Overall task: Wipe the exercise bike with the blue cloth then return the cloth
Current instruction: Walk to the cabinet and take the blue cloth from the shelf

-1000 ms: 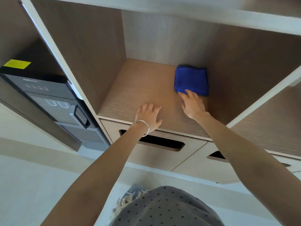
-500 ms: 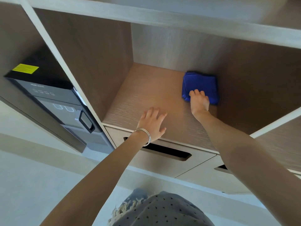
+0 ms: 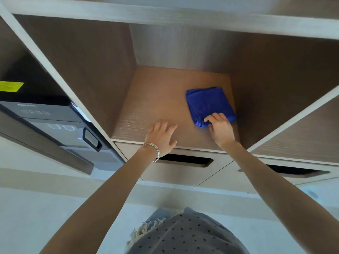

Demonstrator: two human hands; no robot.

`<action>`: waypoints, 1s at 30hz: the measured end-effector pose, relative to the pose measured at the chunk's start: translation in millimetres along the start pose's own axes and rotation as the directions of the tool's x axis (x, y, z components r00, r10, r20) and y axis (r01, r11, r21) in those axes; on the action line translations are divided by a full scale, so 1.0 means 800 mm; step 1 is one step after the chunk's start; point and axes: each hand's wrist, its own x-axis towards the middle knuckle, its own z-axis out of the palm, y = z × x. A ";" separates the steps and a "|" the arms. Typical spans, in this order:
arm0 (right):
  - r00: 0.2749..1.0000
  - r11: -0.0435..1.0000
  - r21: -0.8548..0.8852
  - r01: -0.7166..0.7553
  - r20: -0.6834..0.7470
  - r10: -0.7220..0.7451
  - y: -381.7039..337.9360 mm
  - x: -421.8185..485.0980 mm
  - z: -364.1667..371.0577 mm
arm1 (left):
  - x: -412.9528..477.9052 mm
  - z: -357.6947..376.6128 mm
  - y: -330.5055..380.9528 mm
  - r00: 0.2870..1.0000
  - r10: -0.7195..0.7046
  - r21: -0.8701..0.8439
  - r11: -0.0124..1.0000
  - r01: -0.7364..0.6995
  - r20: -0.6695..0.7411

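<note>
— Wooden cubby shelf (image 3: 165, 99): where is the blue cloth (image 3: 209, 103)?
— Folded, lying on the shelf floor at 3 o'clock, near the right wall.
— Right hand (image 3: 221, 129)?
— Fingers curled, gripping the cloth's near corner at its 6 o'clock.
— Left hand (image 3: 161, 136)?
— Palm down at the shelf's front edge, fingers straight and spread, at the cloth's 8 o'clock, clear of it.
</note>
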 end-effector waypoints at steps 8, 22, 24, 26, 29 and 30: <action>0.997 0.994 0.086 0.065 -0.036 -0.062 -0.032 -0.083 -0.015 | -0.019 0.014 0.000 0.997 0.076 -0.017 0.997 -0.076 0.006; 0.889 0.994 -0.044 -0.104 0.443 0.113 -0.037 0.005 -0.035 | -0.031 -0.004 0.004 0.996 0.066 -0.056 0.996 -0.069 -0.056; 0.861 0.993 -0.074 -0.092 0.494 0.117 -0.037 0.014 -0.016 | -0.035 -0.004 0.005 0.998 0.026 -0.054 0.998 -0.029 -0.059; 0.870 0.993 -0.088 -0.074 0.482 0.108 -0.042 0.009 -0.005 | -0.041 -0.002 0.004 0.998 -0.023 -0.054 0.998 0.020 -0.062; 0.884 0.994 -0.109 0.013 0.466 0.040 -0.040 -0.010 -0.004 | -0.051 0.007 0.004 0.996 -0.080 -0.035 0.996 0.078 -0.040; 0.888 0.992 -0.111 0.059 0.460 -0.001 -0.036 -0.017 -0.005 | -0.055 0.009 0.006 0.994 -0.100 -0.047 0.994 0.099 -0.031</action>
